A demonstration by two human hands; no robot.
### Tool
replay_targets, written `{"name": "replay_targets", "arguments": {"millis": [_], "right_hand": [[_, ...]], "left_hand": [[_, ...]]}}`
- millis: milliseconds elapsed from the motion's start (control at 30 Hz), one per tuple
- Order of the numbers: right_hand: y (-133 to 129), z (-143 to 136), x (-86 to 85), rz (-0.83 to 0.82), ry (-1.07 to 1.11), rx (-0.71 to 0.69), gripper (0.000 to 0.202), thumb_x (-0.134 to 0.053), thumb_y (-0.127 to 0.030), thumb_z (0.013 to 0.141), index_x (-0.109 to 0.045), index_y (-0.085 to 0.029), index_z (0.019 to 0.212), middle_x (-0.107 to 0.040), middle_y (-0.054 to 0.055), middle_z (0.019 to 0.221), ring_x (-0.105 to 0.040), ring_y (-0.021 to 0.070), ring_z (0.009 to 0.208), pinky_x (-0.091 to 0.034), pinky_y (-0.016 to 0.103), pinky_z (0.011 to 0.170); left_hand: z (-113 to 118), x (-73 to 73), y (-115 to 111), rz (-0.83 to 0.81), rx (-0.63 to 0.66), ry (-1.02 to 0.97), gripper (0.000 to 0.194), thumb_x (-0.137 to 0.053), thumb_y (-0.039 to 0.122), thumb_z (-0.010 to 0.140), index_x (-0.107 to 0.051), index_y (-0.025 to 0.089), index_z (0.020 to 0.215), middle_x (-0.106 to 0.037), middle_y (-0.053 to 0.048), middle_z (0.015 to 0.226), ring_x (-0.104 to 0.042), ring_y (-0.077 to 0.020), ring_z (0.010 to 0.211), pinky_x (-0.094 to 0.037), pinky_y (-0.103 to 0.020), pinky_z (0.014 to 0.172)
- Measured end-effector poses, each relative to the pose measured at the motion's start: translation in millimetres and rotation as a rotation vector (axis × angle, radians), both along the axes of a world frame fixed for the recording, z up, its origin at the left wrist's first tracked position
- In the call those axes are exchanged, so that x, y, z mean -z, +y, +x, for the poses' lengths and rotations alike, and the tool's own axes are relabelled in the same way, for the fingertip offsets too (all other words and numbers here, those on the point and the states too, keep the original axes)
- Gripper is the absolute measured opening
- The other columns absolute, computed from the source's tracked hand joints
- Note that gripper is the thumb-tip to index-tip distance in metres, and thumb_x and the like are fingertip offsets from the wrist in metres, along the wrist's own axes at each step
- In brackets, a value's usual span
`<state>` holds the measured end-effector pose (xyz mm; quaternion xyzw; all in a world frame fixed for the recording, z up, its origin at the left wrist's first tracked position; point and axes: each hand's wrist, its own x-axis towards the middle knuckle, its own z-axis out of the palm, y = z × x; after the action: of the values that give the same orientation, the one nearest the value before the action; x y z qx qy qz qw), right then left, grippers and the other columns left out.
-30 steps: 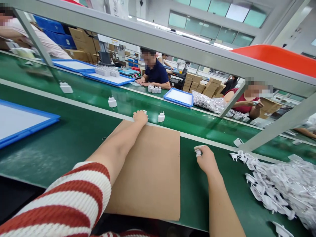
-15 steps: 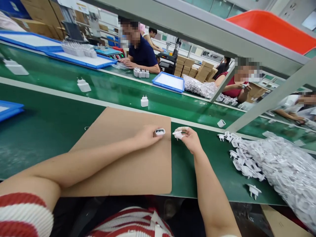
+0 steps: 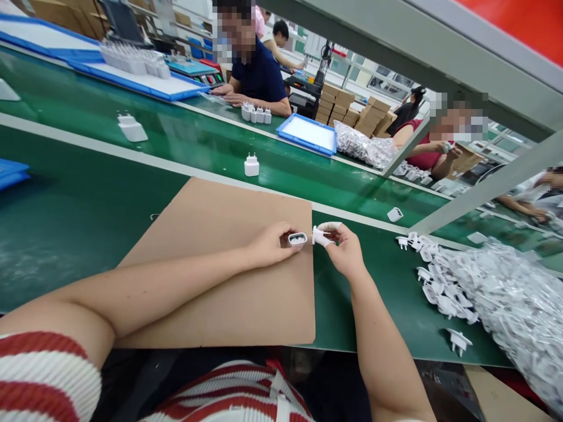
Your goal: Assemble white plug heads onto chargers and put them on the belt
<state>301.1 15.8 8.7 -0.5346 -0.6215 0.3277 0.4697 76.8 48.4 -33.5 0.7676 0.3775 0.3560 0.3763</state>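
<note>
My left hand (image 3: 275, 245) is closed round a white charger housing (image 3: 298, 239), its open end facing me with parts showing inside. Just to the right, my right hand (image 3: 345, 246) pinches a white plug cover with pins (image 3: 319, 235) between thumb and forefinger; fingertips there are wrapped in white. A small gap separates cover and housing. Both are above the right edge of a brown cardboard sheet (image 3: 220, 293). To the right lies a pile of loose white plug covers (image 3: 444, 290), spilling from a clear plastic bag (image 3: 519, 299).
Beyond a pale rail, a green conveyor belt (image 3: 189, 155) carries white chargers (image 3: 252, 166). Blue trays (image 3: 308, 136) line its far side, where co-workers (image 3: 259, 70) sit. A grey metal frame (image 3: 484, 176) slants across the upper right. One plug cover (image 3: 458, 341) lies near the front edge.
The plug cover in my right hand has turned, its flat face now towards the housing. Both hands have come closer together. Chargers on the belt have shifted left, and the view has tilted slightly.
</note>
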Motion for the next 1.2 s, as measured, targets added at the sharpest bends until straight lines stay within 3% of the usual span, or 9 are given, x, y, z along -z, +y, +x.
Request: {"name": "replay_targets", "arguments": {"millis": [133,233,333,433,500,600,700,1000,1200], "right_hand": [[-0.3,-4.3,0.2,-0.015,0.066,0.001,0.034,-0.079,-0.037,0.076,-0.073,-0.022,0.106,-0.079,0.007,0.103,-0.073,0.0220,0.092,-0.059,0.042,0.093],[3.0,-4.2,1.6,-0.056,0.189,0.040,0.042,-0.087,-0.037,0.068,-0.071,-0.022,0.104,-0.079,0.007,0.102,-0.074,0.0229,0.094,-0.060,0.042,0.094],[3.0,-3.8,-0.2,-0.104,0.212,0.060,0.044,-0.090,-0.039,0.065,-0.072,-0.022,0.101,-0.079,0.007,0.101,-0.075,0.0237,0.094,-0.060,0.042,0.094],[-1.2,-3.1,-3.0,-0.077,0.092,0.052,0.035,-0.084,-0.040,0.074,-0.074,-0.022,0.102,-0.079,0.007,0.098,-0.074,0.0230,0.090,-0.060,0.041,0.090],[-4.0,-1.6,-2.5,0.011,-0.089,0.036,0.025,-0.074,-0.035,0.082,-0.076,-0.022,0.103,-0.078,0.007,0.098,-0.071,0.0223,0.088,-0.059,0.041,0.088],[-4.4,3.2,3.9,0.103,-0.415,0.013,0.027,-0.067,-0.022,0.083,-0.076,-0.023,0.109,-0.076,0.008,0.102,-0.068,0.0235,0.093,-0.056,0.042,0.090],[0.0,8.0,12.9,0.013,-0.568,0.016,0.027,-0.069,-0.018,0.080,-0.077,-0.022,0.105,-0.075,0.007,0.096,-0.066,0.0237,0.088,-0.056,0.041,0.086],[-12.7,-23.9,1.6,0.331,-0.479,0.006,0.035,-0.055,-0.011,0.088,-0.076,-0.026,0.113,-0.074,0.006,0.106,-0.065,0.0240,0.100,-0.055,0.038,0.091],[-14.8,-39.5,3.9,0.294,-0.686,-0.073,0.031,-0.053,-0.004,0.083,-0.073,-0.024,0.097,-0.066,0.007,0.092,-0.059,0.0262,0.091,-0.052,0.038,0.081]], "left_hand": [[-6.9,0.5,7.8,-0.008,0.147,0.043,0.089,-0.075,0.030,0.076,-0.043,0.025,0.159,-0.055,-0.012,0.153,-0.065,-0.0239,0.106,-0.054,-0.037,0.098],[-10.0,0.5,12.0,-0.033,0.309,0.081,0.075,-0.067,0.029,0.086,-0.047,0.027,0.158,-0.066,-0.009,0.134,-0.064,-0.0249,0.111,-0.052,-0.037,0.101],[-8.9,-0.8,12.2,-0.061,0.258,0.098,0.066,-0.076,0.041,0.084,-0.058,0.024,0.146,-0.067,-0.009,0.121,-0.065,-0.0224,0.094,-0.055,-0.035,0.087],[-10.0,-4.9,14.2,-0.088,0.134,0.086,0.092,-0.095,0.052,0.061,-0.059,0.023,0.141,-0.063,-0.009,0.124,-0.063,-0.0201,0.085,-0.055,-0.033,0.077],[-13.5,-7.6,18.2,-0.150,0.197,0.061,0.099,-0.096,0.052,0.058,-0.056,0.024,0.144,-0.063,-0.008,0.123,-0.062,-0.0184,0.083,-0.055,-0.032,0.075],[-17.1,-7.3,23.4,-0.248,0.338,0.040,0.067,-0.086,0.050,0.073,-0.066,0.021,0.130,-0.067,-0.004,0.100,-0.059,-0.0168,0.077,-0.051,-0.029,0.070],[-13.9,-2.1,22.3,-0.203,0.223,0.040,0.046,-0.086,0.051,0.073,-0.071,0.019,0.103,-0.064,-0.001,0.084,-0.056,-0.0160,0.071,-0.046,-0.028,0.065],[-7.5,-3.6,16.7,-0.121,0.163,0.037,0.041,-0.083,0.056,0.075,-0.067,0.020,0.086,-0.059,0.001,0.073,-0.054,-0.0153,0.065,-0.040,-0.028,0.059],[-6.3,-6.5,15.8,-0.118,0.179,-0.019,0.044,-0.083,0.058,0.075,-0.064,0.019,0.079,-0.060,0.000,0.074,-0.056,-0.0161,0.068,-0.041,-0.029,0.061]]}}
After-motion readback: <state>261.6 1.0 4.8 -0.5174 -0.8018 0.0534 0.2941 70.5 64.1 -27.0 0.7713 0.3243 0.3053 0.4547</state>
